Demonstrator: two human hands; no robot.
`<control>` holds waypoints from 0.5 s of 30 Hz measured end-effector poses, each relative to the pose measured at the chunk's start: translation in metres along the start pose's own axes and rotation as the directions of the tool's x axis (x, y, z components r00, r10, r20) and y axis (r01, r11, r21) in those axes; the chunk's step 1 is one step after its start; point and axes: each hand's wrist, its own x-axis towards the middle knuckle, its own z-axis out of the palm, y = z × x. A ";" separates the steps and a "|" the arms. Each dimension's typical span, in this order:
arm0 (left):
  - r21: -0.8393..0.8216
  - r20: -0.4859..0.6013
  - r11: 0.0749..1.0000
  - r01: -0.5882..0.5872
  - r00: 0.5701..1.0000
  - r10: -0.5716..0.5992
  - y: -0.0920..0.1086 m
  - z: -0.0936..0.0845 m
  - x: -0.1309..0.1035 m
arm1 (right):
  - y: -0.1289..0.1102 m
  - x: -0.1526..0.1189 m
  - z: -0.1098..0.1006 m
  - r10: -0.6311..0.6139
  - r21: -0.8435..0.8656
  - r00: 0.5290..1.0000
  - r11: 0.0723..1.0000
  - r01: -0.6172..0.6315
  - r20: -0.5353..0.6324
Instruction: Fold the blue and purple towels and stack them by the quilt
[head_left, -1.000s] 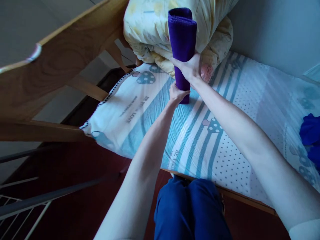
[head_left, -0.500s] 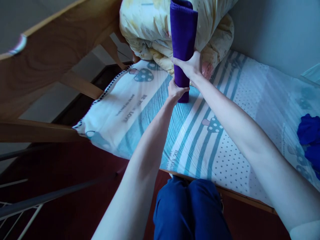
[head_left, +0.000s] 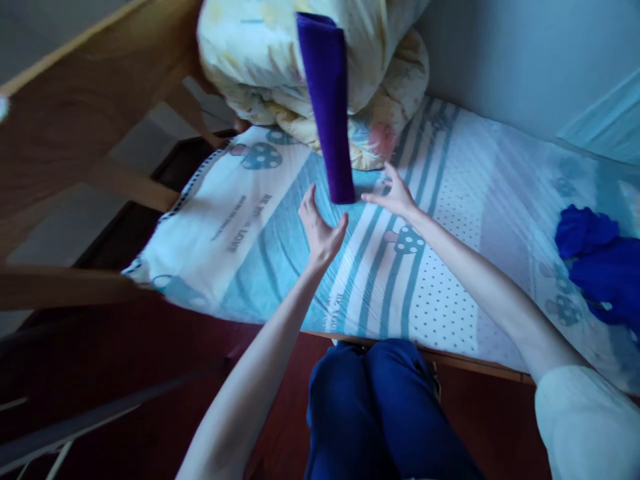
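Note:
A rolled or folded purple cloth stands upright on the patterned bed sheet, leaning slightly to the left at its top, against or just before the bundled yellow quilt. My left hand is just below and left of the cloth's foot, fingers spread, with nothing in it. To the right of the foot is my right hand, also apart from the cloth, its fingers parted and holding nothing.
Crumpled blue fabric lies on the bed at the right. A wooden bed rail runs along the left. The wall rises behind the bed. Metal bars show at the lower left.
Both hands have let go of the purple cloth and moved apart, to either side of its foot. The cloth now tilts more to the left. The view has shifted slightly to the right.

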 end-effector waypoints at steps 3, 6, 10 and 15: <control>0.035 0.365 0.993 -0.111 0.927 0.091 0.036 -0.011 -0.104 | 0.013 -0.109 -0.048 0.230 -0.037 0.973 0.972 -0.231 -0.014; 0.122 0.663 0.977 -0.175 0.747 0.051 0.056 -0.015 -0.196 | 0.021 -0.226 -0.106 0.441 -0.099 0.884 0.883 -0.458 -0.154; 0.304 0.787 0.914 -0.269 0.611 -0.081 0.076 -0.004 -0.239 | 0.018 -0.366 -0.183 0.622 -0.101 0.638 0.676 -0.730 -0.453; 0.275 0.812 0.916 -0.291 0.580 -0.060 0.136 0.017 -0.239 | 0.007 -0.485 -0.259 0.719 0.179 0.294 0.502 -0.846 -0.630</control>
